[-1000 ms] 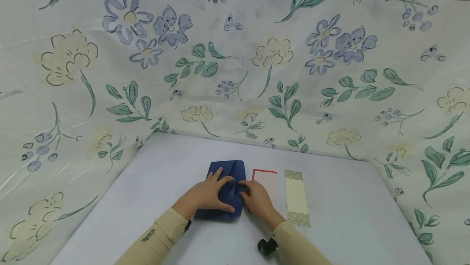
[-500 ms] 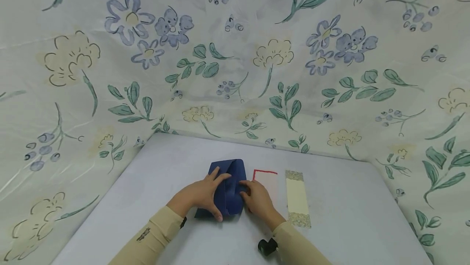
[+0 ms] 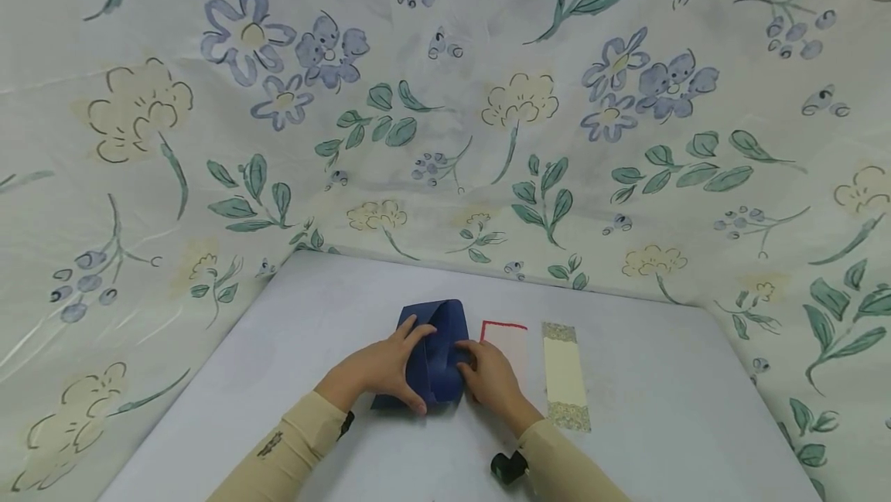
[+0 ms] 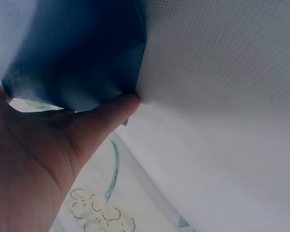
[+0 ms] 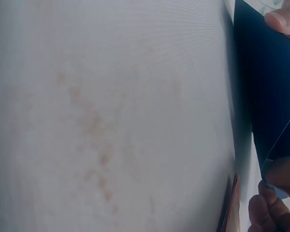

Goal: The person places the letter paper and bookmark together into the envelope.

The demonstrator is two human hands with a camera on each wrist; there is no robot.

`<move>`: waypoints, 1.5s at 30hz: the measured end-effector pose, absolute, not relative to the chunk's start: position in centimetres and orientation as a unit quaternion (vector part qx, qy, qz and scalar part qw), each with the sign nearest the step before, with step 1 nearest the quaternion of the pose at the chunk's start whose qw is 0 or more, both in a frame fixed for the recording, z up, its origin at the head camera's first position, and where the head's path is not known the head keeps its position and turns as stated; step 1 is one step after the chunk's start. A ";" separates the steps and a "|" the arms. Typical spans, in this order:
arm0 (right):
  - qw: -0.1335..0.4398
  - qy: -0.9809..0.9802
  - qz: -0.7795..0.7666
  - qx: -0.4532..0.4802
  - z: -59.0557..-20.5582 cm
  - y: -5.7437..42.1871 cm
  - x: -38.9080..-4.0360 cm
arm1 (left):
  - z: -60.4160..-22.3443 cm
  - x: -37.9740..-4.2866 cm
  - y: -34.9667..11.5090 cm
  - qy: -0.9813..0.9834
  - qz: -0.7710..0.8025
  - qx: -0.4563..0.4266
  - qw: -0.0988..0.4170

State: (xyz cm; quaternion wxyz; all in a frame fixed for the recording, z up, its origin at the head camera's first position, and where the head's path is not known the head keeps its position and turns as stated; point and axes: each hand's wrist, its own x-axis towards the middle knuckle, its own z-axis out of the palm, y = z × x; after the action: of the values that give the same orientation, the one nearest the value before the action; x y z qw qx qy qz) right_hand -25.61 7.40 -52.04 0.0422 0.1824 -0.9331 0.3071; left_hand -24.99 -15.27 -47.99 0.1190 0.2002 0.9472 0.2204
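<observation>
Navy folded paper (image 3: 440, 367) is lying at lower centre of the head view, long axis running roughly up-frame, between both hands. Left hand (image 3: 381, 367) is gripping across its left side, thumb and fingers spread; right hand (image 3: 491, 377) is pinching its right edge. Neither is nearer.

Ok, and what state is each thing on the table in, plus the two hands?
Blue folded paper: partly open, a flap raised.
Left hand: fingers spread, touching the blue folded paper.
Right hand: fingers pinching the paper's right edge.
Red-edged sheet: flat, partly hidden.
Cream strip: lying flat.
</observation>
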 end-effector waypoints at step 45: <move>0.118 -0.921 0.330 0.167 -52.7 10.1 -26.2 | -47.7 -25.2 -14.9 0.946 0.220 0.208 0.114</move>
State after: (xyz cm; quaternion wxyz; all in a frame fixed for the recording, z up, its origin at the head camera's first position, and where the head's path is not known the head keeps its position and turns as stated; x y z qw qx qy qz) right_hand -26.17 10.10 -52.67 0.1182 0.1670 -0.9215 0.3302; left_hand -25.15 -14.95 -47.74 0.1140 0.2077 0.9462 0.2204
